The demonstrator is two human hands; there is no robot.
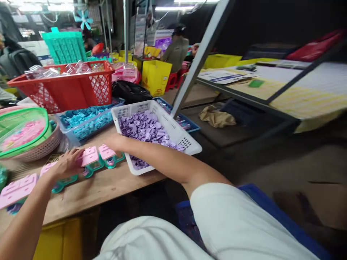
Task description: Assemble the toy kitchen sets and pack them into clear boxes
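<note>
Row of pink-and-teal toys (90,154) sat on the wooden table (108,184), toward 8 to 9 o'clock from the middle of the view. Left hand (67,164) lay over the row, fingers bent and touching a toy near its middle; whether it was actually gripping, could not tell. Right hand (115,142) was at the row's far end, just beside the last pink top — fingers hidden and blurred, so could not tell if it was grasping anything or loose. Right forearm crossed over a white basket (195,148) of purple pieces (148,128), at about 2 o'clock from the left hand. Blue pieces (84,117) filled a tub (72,136) at 1 o'clock from that hand; a red basket (72,92) with clear plastic parts (78,68) stood behind, at 12. Green sieve (45,126) with pink pieces (25,133) was at 10 o'clock from it. Farther off, a yellow box (155,76) and a seated person (177,50) were near 12 o'clock of the view — second table (322,81) between 2 and 3.
</note>
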